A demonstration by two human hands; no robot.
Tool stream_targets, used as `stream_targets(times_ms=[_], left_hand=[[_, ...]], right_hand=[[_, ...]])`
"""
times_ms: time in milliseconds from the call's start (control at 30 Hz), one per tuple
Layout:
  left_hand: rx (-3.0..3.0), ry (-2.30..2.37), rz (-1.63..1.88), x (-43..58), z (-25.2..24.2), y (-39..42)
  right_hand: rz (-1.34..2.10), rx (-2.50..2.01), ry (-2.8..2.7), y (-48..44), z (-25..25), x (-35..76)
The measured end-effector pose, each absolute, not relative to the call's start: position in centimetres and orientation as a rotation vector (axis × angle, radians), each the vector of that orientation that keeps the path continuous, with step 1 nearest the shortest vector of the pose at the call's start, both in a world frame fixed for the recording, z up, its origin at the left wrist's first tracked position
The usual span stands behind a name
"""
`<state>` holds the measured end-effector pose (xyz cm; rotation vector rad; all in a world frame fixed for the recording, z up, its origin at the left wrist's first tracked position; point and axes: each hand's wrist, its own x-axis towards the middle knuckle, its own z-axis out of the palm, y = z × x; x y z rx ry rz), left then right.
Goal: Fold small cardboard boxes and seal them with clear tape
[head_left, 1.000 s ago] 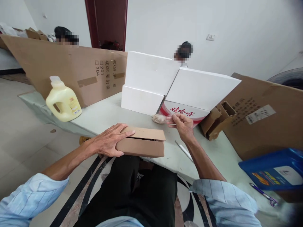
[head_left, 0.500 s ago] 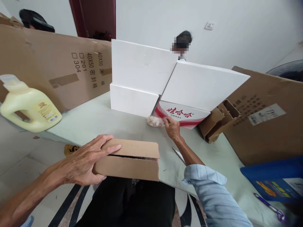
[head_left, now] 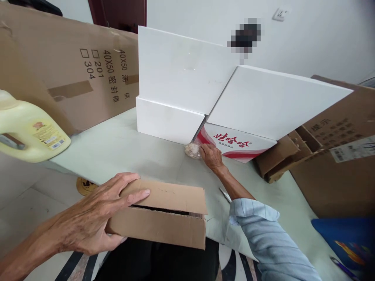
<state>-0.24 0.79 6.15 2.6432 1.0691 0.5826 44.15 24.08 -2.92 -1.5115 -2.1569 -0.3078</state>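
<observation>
My left hand [head_left: 108, 212] grips the left end of a brown cardboard box [head_left: 164, 230] at the table's near edge. Its thumb is below and its fingers lie over the top flap. The flaps stand slightly apart, leaving a dark slit; what is inside is hidden. My right hand [head_left: 211, 157] reaches forward, fingers closed on the gathered edge of a small clear plastic bag [head_left: 192, 150]. The bag holds something pale that I cannot make out and rests on the table by the white boxes. Partly behind my right forearm lies a thin metal tool [head_left: 225, 194].
White boxes [head_left: 172, 121] and a red-and-white printed carton [head_left: 237, 143] stand at the back. Large cardboard boxes [head_left: 67, 66] flank the table [head_left: 117, 136]. A yellow detergent jug [head_left: 32, 132] is at left; a blue package [head_left: 342, 238] and a purple pen-like object [head_left: 341, 267] lie at right.
The view has moved closer and shifted. Both hands keep their holds, the left on the cardboard box and the right at the plastic bag, which stays near the white boxes.
</observation>
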Motion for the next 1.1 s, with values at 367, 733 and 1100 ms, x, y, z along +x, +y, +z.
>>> stream_targets(times_ms=[367, 733, 1100], left_hand=[[2.626, 1.079, 0.586, -0.4, 5.9, 0.8], [2.605, 1.070, 0.606, -0.2, 5.9, 0.8], [2.611, 1.055, 0.616, -0.2, 6.0, 0.6]], right_hand=[[-0.318, -1.469, -2.324, 23.7, -3.4, 44.7], [-0.460, -1.425, -2.402, 22.7, -4.8, 44.6], [-0.153, -1.399, -2.109, 23.7, -6.9, 44.9]])
